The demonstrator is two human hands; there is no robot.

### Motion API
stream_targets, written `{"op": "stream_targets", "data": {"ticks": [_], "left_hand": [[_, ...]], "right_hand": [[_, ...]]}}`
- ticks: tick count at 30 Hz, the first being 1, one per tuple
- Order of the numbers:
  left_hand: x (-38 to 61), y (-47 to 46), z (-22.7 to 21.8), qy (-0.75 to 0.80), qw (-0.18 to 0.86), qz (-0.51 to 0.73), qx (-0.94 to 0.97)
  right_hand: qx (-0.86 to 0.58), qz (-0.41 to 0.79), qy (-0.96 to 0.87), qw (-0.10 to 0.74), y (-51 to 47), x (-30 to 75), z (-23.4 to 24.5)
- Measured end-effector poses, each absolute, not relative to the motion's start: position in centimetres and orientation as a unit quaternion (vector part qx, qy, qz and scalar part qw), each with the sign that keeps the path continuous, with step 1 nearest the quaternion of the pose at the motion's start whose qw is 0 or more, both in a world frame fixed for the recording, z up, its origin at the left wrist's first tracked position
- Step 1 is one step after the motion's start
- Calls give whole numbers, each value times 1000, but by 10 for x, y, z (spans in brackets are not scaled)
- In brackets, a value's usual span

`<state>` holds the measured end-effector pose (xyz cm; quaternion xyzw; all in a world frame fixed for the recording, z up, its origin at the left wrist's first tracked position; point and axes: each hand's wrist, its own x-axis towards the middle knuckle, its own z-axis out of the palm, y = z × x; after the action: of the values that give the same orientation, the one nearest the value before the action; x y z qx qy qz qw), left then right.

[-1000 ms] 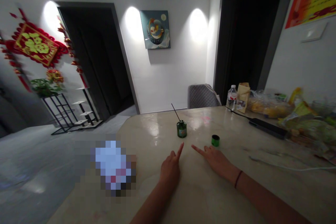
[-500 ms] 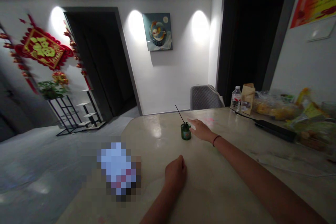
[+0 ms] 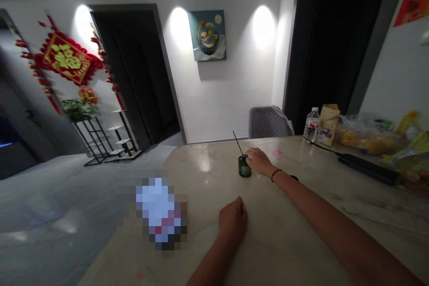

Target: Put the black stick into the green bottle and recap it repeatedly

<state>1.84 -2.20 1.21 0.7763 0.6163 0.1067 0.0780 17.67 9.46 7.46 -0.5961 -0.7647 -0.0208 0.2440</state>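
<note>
Right hand (image 3: 258,161) has closed its fingers onto the green bottle (image 3: 244,166); left hand (image 3: 233,220) stays fisted.

I see my right hand (image 3: 259,161) stretched far forward, fingers curled, while my left hand (image 3: 233,221) rests fisted, close in.

A: Any readable text?
B: Barely. Red wall hanging (image 3: 67,59) at ten o'clock has a gold character, illegible. Water bottle (image 3: 312,125) label at two o'clock is too small.
</note>
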Motion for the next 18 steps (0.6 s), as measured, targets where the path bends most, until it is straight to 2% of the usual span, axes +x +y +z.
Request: {"op": "stream_targets", "data": {"ticks": [7,18], "left_hand": [[19,-24,17,619,102,98,772],[18,-22,14,614,98,90,778]], "right_hand": [[-620,-55,-754,210,101,169,89],[-654,10,-733,185,130,162,94]]}}
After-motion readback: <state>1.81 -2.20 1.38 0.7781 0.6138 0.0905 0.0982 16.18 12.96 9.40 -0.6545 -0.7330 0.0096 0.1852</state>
